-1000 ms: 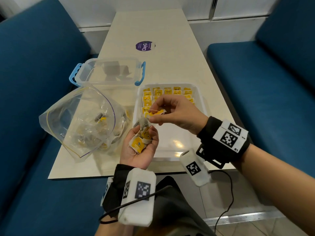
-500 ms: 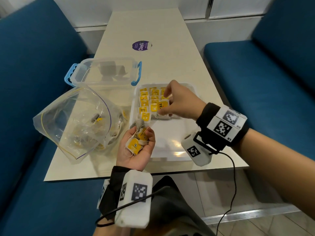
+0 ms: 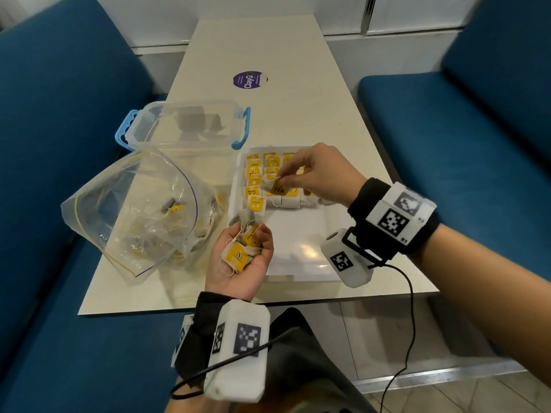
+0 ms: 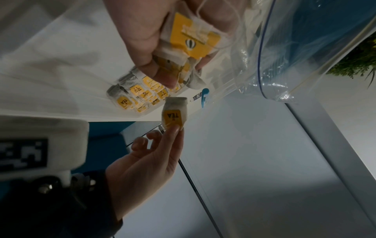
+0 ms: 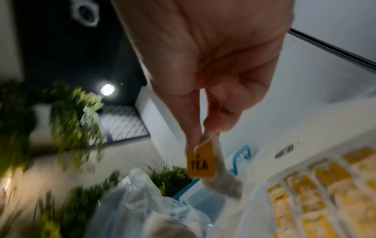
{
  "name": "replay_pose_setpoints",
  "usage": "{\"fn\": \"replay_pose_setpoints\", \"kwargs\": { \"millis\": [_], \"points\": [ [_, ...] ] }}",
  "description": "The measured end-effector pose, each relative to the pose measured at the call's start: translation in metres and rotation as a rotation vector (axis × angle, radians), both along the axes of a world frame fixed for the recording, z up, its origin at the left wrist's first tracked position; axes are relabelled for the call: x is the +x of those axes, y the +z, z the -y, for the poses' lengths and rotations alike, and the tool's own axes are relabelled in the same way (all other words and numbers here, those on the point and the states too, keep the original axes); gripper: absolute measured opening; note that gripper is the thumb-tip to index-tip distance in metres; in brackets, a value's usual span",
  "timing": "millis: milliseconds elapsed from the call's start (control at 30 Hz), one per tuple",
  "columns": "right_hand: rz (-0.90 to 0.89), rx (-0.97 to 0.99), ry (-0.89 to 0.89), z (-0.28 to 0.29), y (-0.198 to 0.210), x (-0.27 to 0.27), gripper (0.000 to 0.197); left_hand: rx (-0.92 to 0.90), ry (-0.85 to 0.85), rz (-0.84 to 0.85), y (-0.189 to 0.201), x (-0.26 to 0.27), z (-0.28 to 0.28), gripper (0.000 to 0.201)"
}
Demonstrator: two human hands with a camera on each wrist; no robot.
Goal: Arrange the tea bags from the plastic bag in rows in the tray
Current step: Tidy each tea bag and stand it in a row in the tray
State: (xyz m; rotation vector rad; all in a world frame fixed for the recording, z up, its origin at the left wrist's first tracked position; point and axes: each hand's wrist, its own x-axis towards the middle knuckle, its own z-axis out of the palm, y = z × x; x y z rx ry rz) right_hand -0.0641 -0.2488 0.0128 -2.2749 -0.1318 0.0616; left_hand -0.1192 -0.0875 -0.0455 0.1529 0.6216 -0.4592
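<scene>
My right hand (image 3: 283, 178) pinches one tea bag (image 3: 275, 186) by its top; its yellow tag reads TEA. The bag hangs just above the rows of tea bags (image 3: 258, 180) that fill the far part of the white tray (image 3: 298, 234). The left wrist view shows that tea bag (image 4: 174, 116) in the air between thumb and forefinger. In the right wrist view the tea bag (image 5: 200, 162) dangles beside the rows (image 5: 305, 193). My left hand (image 3: 249, 236) lies palm up at the tray's left edge, fingers curled round several tea bags (image 3: 237, 256). The clear plastic bag (image 3: 134, 210) holds more.
A clear box (image 3: 187, 126) with blue handles stands behind the plastic bag. A purple sticker (image 3: 249, 80) lies farther up the table (image 3: 268, 49). Blue benches (image 3: 462, 144) flank the table on both sides. The near half of the tray is bare.
My right hand carried the tea bag from above my left palm out over the tray's rows and still pinches it. The left hand stayed put with its bunch.
</scene>
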Motion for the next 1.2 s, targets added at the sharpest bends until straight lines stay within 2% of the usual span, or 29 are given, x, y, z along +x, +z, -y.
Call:
{"fn": "replay_pose_setpoints", "kwargs": {
  "millis": [67,200,300,567,733,867,1033,1200],
  "points": [
    [-0.041,-0.014,0.024,0.001,0.002,0.001,0.014,-0.001,0.002,-0.004,-0.001,0.000,-0.001,0.021],
    [0.001,-0.226,0.054,0.002,0.001,0.009,0.016,-0.014,0.005,0.004,-0.002,-0.001,-0.001,0.026],
    [-0.092,-0.159,0.115,-0.001,0.002,0.010,0.012,-0.003,-0.008,0.012,-0.003,-0.001,-0.001,0.023],
    [-0.123,-0.032,0.105,-0.007,-0.005,0.019,0.008,-0.003,0.005,0.005,-0.005,0.000,-0.002,0.023],
    [-0.166,0.060,0.068,-0.006,-0.013,0.024,0.021,-0.013,0.019,0.007,-0.004,0.000,-0.003,0.024],
    [-0.241,0.162,0.045,-0.007,-0.020,0.028,0.008,-0.016,0.020,-0.003,-0.005,0.001,-0.002,0.023],
    [-0.304,0.233,0.052,-0.009,-0.032,0.032,0.004,-0.027,0.026,-0.016,-0.006,0.002,-0.003,0.023],
    [-0.302,0.286,0.032,-0.010,-0.040,0.033,0.019,-0.028,0.039,-0.016,-0.006,0.003,-0.005,0.026]
  ]
}}
